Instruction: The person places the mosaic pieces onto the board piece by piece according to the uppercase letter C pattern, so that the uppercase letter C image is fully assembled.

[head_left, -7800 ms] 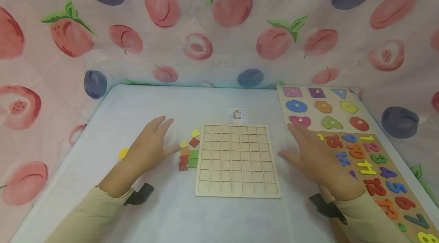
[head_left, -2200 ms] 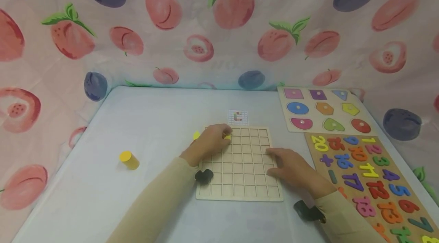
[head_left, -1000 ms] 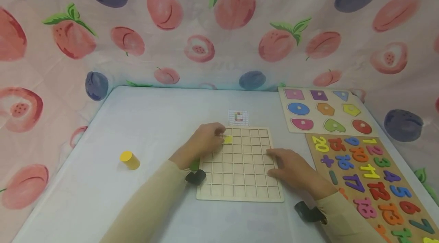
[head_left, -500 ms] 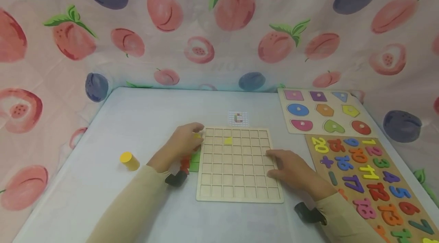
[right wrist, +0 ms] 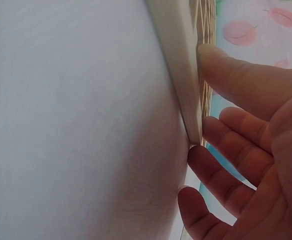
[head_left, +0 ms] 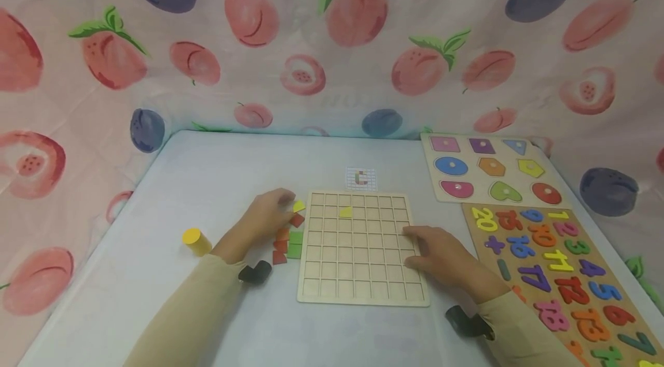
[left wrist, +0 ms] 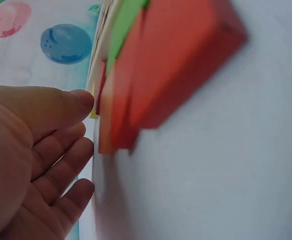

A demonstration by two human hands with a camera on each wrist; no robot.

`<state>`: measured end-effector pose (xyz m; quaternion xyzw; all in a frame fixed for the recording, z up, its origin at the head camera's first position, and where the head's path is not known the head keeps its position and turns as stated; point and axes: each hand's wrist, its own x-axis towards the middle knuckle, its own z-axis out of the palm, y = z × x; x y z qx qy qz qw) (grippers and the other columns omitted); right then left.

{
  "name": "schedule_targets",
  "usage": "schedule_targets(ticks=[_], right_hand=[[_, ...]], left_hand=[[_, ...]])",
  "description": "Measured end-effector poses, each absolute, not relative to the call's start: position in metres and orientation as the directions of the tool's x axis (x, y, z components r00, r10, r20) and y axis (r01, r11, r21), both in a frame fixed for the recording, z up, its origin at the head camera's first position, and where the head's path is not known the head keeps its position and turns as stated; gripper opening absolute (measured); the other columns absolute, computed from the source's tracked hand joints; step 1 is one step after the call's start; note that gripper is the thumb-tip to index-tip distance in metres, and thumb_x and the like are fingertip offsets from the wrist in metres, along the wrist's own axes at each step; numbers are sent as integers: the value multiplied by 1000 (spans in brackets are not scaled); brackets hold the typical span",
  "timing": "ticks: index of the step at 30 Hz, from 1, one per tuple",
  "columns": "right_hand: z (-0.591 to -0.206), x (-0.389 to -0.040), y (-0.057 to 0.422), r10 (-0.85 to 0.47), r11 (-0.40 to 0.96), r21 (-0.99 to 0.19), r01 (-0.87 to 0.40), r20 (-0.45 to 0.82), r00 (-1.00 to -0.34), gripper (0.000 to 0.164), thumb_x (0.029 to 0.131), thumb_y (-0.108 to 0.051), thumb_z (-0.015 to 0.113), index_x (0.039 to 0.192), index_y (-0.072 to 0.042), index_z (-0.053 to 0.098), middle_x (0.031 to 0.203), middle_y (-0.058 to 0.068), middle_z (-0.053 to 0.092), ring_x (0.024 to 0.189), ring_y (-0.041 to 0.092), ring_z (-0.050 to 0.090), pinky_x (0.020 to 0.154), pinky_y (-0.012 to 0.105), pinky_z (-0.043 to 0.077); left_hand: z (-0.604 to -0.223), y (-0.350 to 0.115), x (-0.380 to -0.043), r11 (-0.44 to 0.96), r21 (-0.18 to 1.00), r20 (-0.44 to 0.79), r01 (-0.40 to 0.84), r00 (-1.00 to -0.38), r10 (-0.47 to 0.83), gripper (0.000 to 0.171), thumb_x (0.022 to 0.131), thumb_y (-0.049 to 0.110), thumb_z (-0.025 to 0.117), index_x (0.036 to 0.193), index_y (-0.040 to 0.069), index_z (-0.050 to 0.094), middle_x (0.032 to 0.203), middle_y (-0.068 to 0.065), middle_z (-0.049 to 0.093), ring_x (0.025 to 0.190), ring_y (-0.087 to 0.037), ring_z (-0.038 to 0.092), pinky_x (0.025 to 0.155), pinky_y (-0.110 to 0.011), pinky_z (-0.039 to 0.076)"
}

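The loose yellow tile [head_left: 299,206], likely light and stiff, is best edge-pinched; the left hand [head_left: 263,219]'s grip is parted, empty.

Grid board [head_left: 359,239]: wood, matt, ridged
Card [head_left: 361,180]: paper
Red tiles [head_left: 279,257]: smooth, matt
Yellow cylinder [head_left: 196,241]: smooth
Tabletop [head_left: 244,159]: smooth, matt
Backdrop [head_left: 358,67]: creased, sheet-like
Sleeves [head_left: 178,312]: matt cloth

Head view forward and down over tabletop [head_left: 233,162], close wrist views along hands [head_left: 264,220] [head_left: 441,256], head and right wrist sharing grid board [head_left: 360,254]
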<state>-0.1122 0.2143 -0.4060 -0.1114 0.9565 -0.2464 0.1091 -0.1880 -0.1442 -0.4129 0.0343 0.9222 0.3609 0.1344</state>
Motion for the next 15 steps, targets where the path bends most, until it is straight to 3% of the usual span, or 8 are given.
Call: schedule_targets(ticks=[15], right_hand=[[-405, -113, 214, -261, 854, -498, -147, -168, -951, 59, 86, -19, 78, 138, -3, 57, 140, 20, 55, 134, 44, 43, 108, 59, 34]], left_hand=[[-419, -146, -181, 761, 644, -158, 75, -960, 229, 56, 88, 20, 74, 138, 1, 55, 135, -13, 59, 130, -31, 49, 110, -49, 37]])
